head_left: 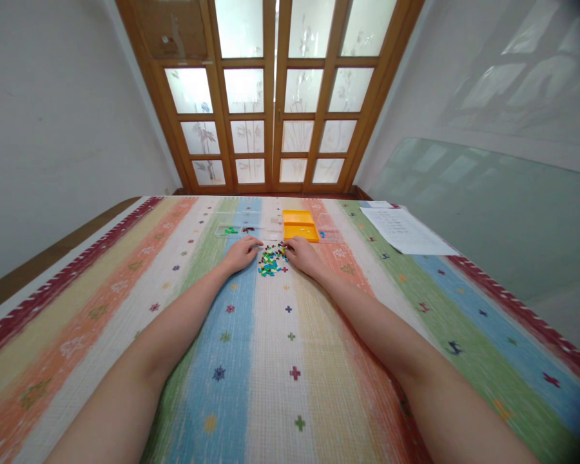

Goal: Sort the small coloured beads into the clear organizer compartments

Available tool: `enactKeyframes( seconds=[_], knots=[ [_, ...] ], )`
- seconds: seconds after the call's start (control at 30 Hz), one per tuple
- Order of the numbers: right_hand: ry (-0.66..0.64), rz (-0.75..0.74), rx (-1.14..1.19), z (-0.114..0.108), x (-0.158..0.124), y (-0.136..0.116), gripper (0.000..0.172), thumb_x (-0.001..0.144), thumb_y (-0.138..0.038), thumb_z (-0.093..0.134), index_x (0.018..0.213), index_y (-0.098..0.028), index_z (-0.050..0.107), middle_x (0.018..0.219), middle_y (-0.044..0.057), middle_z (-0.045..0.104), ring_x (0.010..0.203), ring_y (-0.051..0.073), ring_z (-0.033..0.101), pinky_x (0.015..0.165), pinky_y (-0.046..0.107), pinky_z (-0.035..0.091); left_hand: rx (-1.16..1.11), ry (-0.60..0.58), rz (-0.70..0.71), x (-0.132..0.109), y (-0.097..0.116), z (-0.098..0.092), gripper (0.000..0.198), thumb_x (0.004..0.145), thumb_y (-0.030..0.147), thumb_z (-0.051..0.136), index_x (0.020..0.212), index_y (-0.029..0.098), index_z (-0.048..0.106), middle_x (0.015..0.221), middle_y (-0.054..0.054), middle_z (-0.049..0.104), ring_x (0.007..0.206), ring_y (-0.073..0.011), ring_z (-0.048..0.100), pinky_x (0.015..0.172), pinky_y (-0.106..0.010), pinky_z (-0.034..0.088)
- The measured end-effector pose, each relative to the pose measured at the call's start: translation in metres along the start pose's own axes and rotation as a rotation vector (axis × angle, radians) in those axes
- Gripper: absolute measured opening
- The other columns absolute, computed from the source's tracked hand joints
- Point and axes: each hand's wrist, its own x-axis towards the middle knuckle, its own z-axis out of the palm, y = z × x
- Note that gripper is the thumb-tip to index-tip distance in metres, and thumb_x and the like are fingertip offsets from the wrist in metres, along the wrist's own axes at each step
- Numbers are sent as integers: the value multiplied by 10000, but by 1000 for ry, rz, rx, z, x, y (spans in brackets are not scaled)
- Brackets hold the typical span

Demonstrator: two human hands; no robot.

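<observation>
A small heap of tiny coloured pieces (270, 261) lies on the striped cloth (290, 361), far out in front of me. My left hand (242, 252) rests palm down just left of the heap, fingers reaching toward its top edge. My right hand (303, 254) lies just right of the heap, fingertips pinched together at the pieces' upper right edge. What those fingers hold, if anything, is too small to see. Beyond the heap stands a clear divided tray (245, 230) with a few green and dark pieces in it.
An orange box (299, 225) sits behind my right hand, with another clear tray (329, 231) to its right. A printed sheet of paper (405, 230) lies at the far right. Wooden glazed doors (275, 96) stand past the table's far edge.
</observation>
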Motion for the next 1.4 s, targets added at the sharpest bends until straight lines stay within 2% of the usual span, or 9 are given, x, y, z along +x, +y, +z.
enactKeyframes(
  seconds=[0.2, 0.4, 0.6, 0.73, 0.83, 0.9, 1.17, 1.4],
  knots=[
    [-15, 13, 43, -2, 4, 4, 138, 967, -151, 642, 1025, -180, 765, 1027, 82, 693, 1007, 214, 620, 928, 296, 460, 14, 5, 13, 0, -3, 1, 302, 942, 199, 546, 1157, 206, 757, 1191, -88, 706, 1093, -246, 664, 1034, -402, 506],
    [-16, -7, 27, 1, 4, 6, 128, 965, -132, 638, 1016, -168, 750, 1028, 77, 693, 1005, 211, 605, 919, 286, 436, 74, -14, 14, 0, -2, 1, 308, 958, 194, 533, 1177, 200, 750, 1207, -79, 703, 1100, -231, 664, 1034, -388, 516],
    [35, 90, -25, 2, 3, 4, 113, 980, -146, 609, 981, -162, 720, 1012, 82, 706, 950, 210, 601, 854, 283, 429, 101, -26, -3, 0, -1, 1, 304, 966, 195, 534, 1185, 209, 744, 1209, -67, 708, 1079, -216, 671, 1031, -369, 526],
    [28, 92, -75, -2, 1, -1, 133, 984, -154, 615, 1056, -156, 726, 1064, 107, 697, 1011, 225, 597, 890, 291, 430, 102, -19, 6, 0, -2, 1, 304, 964, 197, 533, 1180, 205, 747, 1209, -71, 707, 1090, -221, 670, 1035, -375, 526],
    [2, 33, -88, -4, -1, -4, 200, 1006, -210, 629, 1175, -169, 727, 1121, 113, 683, 1075, 234, 590, 938, 296, 430, 105, -23, 11, 0, -3, 1, 307, 963, 196, 533, 1184, 198, 746, 1213, -77, 706, 1098, -224, 668, 1035, -378, 526],
    [-23, -1, -99, -6, -2, -5, 212, 1016, -256, 639, 1186, -179, 739, 1112, 112, 675, 1080, 240, 589, 942, 302, 431, 110, -26, 12, 0, -3, 2, 308, 966, 197, 531, 1188, 195, 744, 1218, -79, 704, 1102, -224, 667, 1039, -378, 523],
    [-21, -5, -30, -2, 2, 2, 143, 976, -281, 710, 1072, -183, 750, 1052, 94, 671, 1031, 234, 594, 904, 305, 428, 123, -27, 11, -1, -4, 2, 307, 968, 206, 532, 1190, 205, 744, 1211, -72, 707, 1079, -219, 669, 1014, -371, 530],
    [33, 5, 160, 1, 3, 4, 107, 884, -247, 745, 885, -177, 664, 881, 33, 675, 830, 193, 575, 742, 275, 396, 121, -31, 10, 0, -3, 2, 305, 956, 200, 539, 1178, 203, 748, 1205, -73, 711, 1106, -217, 667, 1044, -369, 524]
  ],
)
